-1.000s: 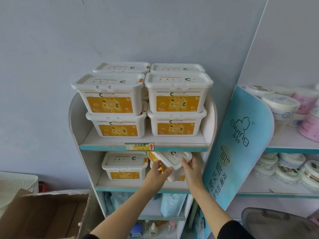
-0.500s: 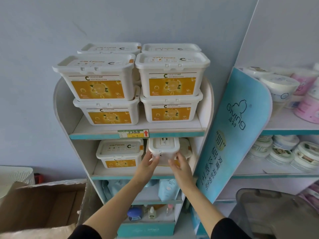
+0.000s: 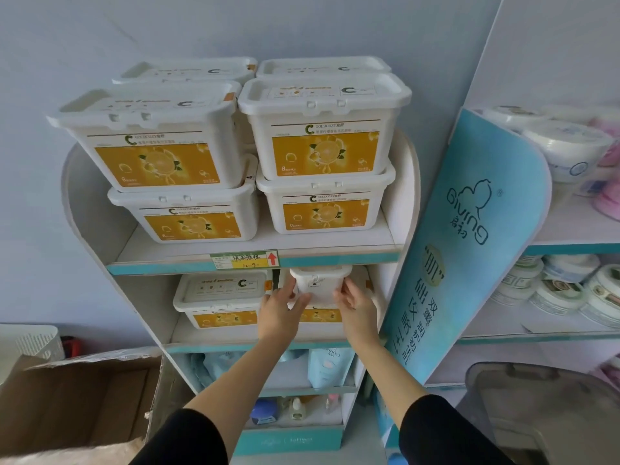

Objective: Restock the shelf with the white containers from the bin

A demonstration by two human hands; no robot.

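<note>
One white container (image 3: pixel 320 284) is held end-on in the second tier of the shelf (image 3: pixel 235 340), right half, just under the upper board. Left hand (image 3: pixel 280 312) grips its left side, right hand (image 3: pixel 357 305) its right side; fingers (image 3: pixel 347 295) of both are curled closed around the walls. It sits over a further container (image 3: pixel 320 316) with a yellow label, largely hidden; contact between the two cannot be told. Contents of any container are not visible, all lids being closed.

Just beside it, to the left on the same tier, stands one lidded container (image 3: pixel 219 298), yellow label facing out. Top tier carries four front containers in two stacks of two (image 3: pixel 322 152), with two more lids visible behind. A price tag (image 3: pixel 245 259) with a red arrow is fixed to the top board's edge.

Lower tiers hold pale blue pouches (image 3: pixel 327 367) and small bottles (image 3: pixel 295 409). A blue side panel (image 3: pixel 469 250) marked "Giving" adjoins at right, beyond it round tubs (image 3: pixel 567 152) on a neighbouring rack. An open cardboard box (image 3: pixel 77 397) sits at lower left and a grey bin (image 3: pixel 543 411) at lower right. Wall behind is plain pale blue.
</note>
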